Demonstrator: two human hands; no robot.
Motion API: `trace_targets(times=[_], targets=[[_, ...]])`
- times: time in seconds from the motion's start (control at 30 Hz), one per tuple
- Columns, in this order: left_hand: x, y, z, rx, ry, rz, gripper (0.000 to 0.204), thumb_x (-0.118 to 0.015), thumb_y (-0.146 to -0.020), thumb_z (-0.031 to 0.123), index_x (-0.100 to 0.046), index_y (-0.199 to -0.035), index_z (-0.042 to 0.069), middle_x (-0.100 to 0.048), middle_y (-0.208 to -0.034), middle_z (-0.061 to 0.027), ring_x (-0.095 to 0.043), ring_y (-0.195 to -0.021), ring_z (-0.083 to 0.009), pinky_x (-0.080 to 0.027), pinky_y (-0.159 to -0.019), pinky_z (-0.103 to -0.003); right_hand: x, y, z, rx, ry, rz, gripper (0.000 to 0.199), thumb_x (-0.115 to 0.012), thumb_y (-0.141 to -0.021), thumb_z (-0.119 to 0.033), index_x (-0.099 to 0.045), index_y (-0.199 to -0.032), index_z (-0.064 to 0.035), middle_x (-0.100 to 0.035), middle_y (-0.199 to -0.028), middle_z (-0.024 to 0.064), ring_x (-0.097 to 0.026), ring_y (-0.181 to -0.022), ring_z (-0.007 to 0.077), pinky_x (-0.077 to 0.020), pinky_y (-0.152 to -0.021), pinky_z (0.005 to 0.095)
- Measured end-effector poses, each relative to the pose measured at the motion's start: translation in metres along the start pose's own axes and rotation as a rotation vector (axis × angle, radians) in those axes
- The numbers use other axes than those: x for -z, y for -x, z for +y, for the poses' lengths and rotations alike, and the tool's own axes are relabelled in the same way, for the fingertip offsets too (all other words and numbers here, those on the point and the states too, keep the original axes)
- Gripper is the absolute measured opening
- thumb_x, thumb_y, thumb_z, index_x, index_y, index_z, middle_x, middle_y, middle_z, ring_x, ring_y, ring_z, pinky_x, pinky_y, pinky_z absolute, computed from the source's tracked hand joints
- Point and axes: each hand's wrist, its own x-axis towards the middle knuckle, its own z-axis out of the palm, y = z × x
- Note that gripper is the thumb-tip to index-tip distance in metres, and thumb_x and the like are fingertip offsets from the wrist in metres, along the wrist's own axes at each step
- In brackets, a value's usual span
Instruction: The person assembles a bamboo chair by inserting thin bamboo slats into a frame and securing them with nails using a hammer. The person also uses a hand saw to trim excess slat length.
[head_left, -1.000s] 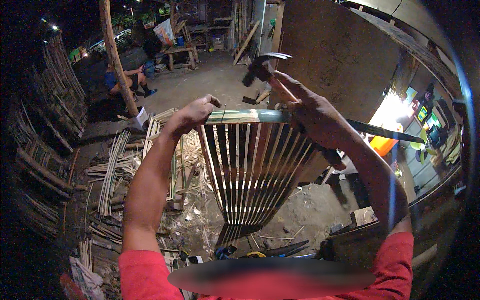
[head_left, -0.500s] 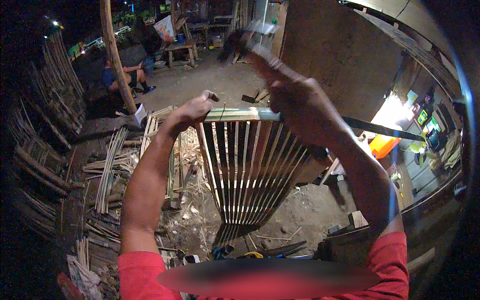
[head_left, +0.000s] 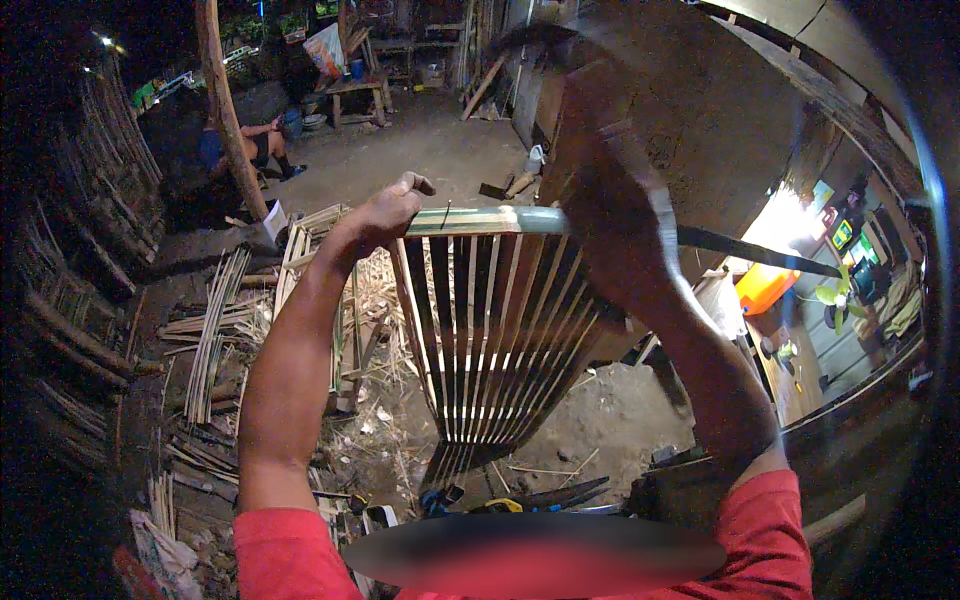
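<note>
Left hand [head_left: 385, 212] curled tight, fingers pressed around the left end of the bamboo rail [head_left: 480, 221], at ten o'clock of the slatted bamboo panel [head_left: 490, 340]. Right hand [head_left: 610, 215] blurred at one o'clock, raised over the rail's right end; grip impossible to tell, though a dark hammer head [head_left: 520, 42] smears at twelve o'clock above it. Panel upright between both forearms, slats tapering down to six o'clock. Loose bamboo strips [head_left: 215, 335] heaped at nine o'clock. Orange bucket [head_left: 765, 287] at three o'clock, contents hidden.
</note>
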Motion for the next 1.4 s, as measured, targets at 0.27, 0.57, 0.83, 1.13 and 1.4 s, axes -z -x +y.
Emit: trace_targets(times=[0.27,0.57,0.83,1.13,1.4], targets=[[0.001,0.011,0.011,0.025,0.015,0.026,0.039,-0.040,-0.095,0.017,-0.054,-0.128,0.001,-0.062,-0.114,-0.0175,-0.056,-0.108,-0.0264,-0.045,-0.093,-0.037,0.007,-0.004,-0.002,0.058,0.103,-0.004,0.024,-0.051,-0.095,-0.003,-0.059,-0.118,0.0020,-0.066,-0.096,0.0236,-0.066,-0.088,0.0343,-0.0532,-0.078,0.0418],[0.002,0.007,-0.004,-0.157,-0.065,0.097,0.035,-0.041,-0.098,0.019,-0.057,-0.123,0.001,-0.064,-0.113,-0.0197,-0.059,-0.107,-0.0282,-0.044,-0.097,-0.037,-0.013,-0.010,0.018,0.087,-0.066,0.045,0.063,-0.048,-0.100,-0.003,-0.035,-0.157,-0.0290,-0.066,-0.090,0.0129,-0.051,-0.063,0.0153,-0.0499,-0.065,0.0335],[-0.001,0.009,0.001,-0.093,-0.019,0.124,0.034,-0.040,-0.098,0.017,-0.057,-0.121,-0.001,-0.063,-0.113,-0.0190,-0.058,-0.109,-0.0278,-0.043,-0.099,-0.036,-0.028,-0.007,0.030,-0.188,0.021,-0.352,0.058,-0.043,-0.101,-0.004,-0.033,-0.156,-0.0178,-0.066,-0.122,0.0264,-0.070,-0.100,0.0297,-0.0516,-0.080,0.0361],[-0.001,0.007,-0.004,-0.062,-0.003,0.079,0.032,-0.040,-0.096,0.016,-0.056,-0.119,0.000,-0.064,-0.113,-0.0184,-0.058,-0.112,-0.0283,-0.042,-0.102,-0.036,-0.033,-0.021,0.058,0.228,0.066,-0.172,0.055,-0.043,-0.104,-0.012,-0.033,-0.157,-0.0209,-0.070,-0.112,0.0213,-0.070,-0.081,0.0273,-0.0546,-0.077,0.0454],[-0.003,0.016,0.052,-0.205,-0.783,0.140,0.029,-0.051,-0.093,0.015,-0.058,-0.120,0.008,-0.065,-0.118,-0.0166,-0.062,-0.113,-0.0382,-0.046,-0.099,-0.047,0.005,-0.028,0.118,-0.029,0.080,0.018,0.061,-0.047,-0.103,-0.016,-0.024,-0.159,-0.0151,-0.062,-0.115,0.0166,-0.067,-0.091,0.0270,-0.0536,-0.088,0.0383]])
